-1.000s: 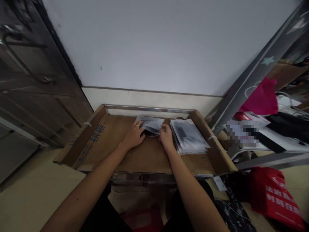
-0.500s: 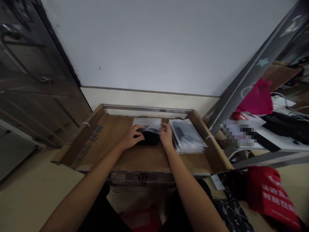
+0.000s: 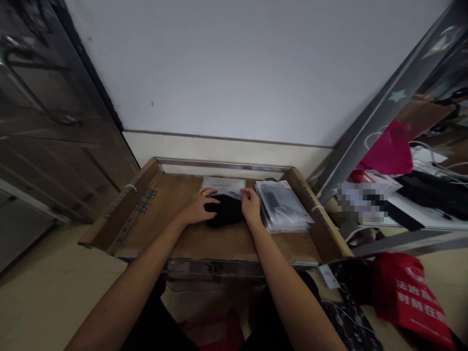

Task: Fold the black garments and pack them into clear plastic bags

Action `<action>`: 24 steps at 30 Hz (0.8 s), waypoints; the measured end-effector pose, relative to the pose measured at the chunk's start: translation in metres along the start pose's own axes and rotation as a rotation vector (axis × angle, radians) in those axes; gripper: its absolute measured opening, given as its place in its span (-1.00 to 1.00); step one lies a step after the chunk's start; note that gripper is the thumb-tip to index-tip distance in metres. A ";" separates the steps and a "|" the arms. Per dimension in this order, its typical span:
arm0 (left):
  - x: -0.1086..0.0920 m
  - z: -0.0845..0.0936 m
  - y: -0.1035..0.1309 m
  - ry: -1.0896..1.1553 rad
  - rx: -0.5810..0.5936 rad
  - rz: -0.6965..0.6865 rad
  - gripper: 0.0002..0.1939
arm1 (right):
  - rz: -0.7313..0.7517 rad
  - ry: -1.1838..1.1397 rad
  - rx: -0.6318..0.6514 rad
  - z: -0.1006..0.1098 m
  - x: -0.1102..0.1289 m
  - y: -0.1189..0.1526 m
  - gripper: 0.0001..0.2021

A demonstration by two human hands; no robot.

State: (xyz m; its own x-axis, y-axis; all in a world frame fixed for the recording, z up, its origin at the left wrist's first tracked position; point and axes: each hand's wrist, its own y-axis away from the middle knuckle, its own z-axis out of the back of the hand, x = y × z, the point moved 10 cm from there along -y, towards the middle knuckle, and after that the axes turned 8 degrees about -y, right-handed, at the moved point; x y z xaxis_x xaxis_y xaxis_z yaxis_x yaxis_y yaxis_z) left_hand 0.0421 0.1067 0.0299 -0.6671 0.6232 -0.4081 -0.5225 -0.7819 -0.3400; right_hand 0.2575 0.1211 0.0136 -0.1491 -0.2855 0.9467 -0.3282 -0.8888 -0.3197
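A frosted plastic bag (image 3: 224, 184) lies flat in a cardboard tray (image 3: 164, 239), its mouth towards me. Soft black folded fabric (image 3: 227, 212) sits at that mouth, its far edge under the film; its kind I cannot make out. My left hand (image 3: 200, 207), with a ring on one finger, holds the fabric's left side, thumb on the near part and fingers curled by the bag's edge. At the right corner of the mouth, my right hand (image 3: 250, 204) pinches the bag's edge between thumb and fingers.
Right of my hands lies a stack of filled frosted bags (image 3: 283, 204) with dark contents. Cardboard walls edge the tray left and right. Farther right is a cluttered shelf (image 3: 405, 207); below it hangs a red bag (image 3: 413, 292). A metal door (image 3: 47, 112) stands left.
The black fabric has spread wider and bulges nearer to me, its outline less flat. My left hand has shifted slightly left and down; my right hand stays at the bag's edge.
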 end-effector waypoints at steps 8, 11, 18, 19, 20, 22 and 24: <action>-0.011 0.006 0.000 0.093 0.042 -0.078 -0.77 | -0.043 0.024 0.025 -0.002 0.002 0.000 -0.68; -0.009 0.006 0.000 0.118 0.037 -0.079 -0.77 | -0.072 0.021 0.028 -0.002 0.000 -0.001 -0.65; 0.012 0.016 0.000 0.200 -0.223 0.069 -0.73 | -0.075 -0.097 0.161 -0.016 0.008 0.016 -0.28; 0.011 0.016 0.000 0.193 -0.229 0.065 -0.71 | -0.100 -0.126 0.214 -0.020 0.007 0.022 -0.18; 0.008 0.015 0.000 0.177 -0.221 0.052 -0.71 | -0.131 -0.160 0.271 -0.024 0.007 0.029 -0.09; 0.000 0.013 -0.001 0.140 -0.190 0.023 -0.75 | -0.191 -0.233 0.378 -0.030 0.006 0.042 0.04; -0.005 0.013 0.000 0.110 -0.162 0.019 -0.79 | -0.217 -0.292 0.458 -0.034 0.010 0.053 0.09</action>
State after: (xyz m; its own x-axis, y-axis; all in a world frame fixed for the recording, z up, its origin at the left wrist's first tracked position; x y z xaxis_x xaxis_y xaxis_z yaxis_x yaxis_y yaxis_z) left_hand 0.0387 0.1031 0.0426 -0.6092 0.6134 -0.5026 -0.4121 -0.7864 -0.4602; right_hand 0.2070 0.0833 0.0049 0.1614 -0.1092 0.9808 0.1234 -0.9838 -0.1299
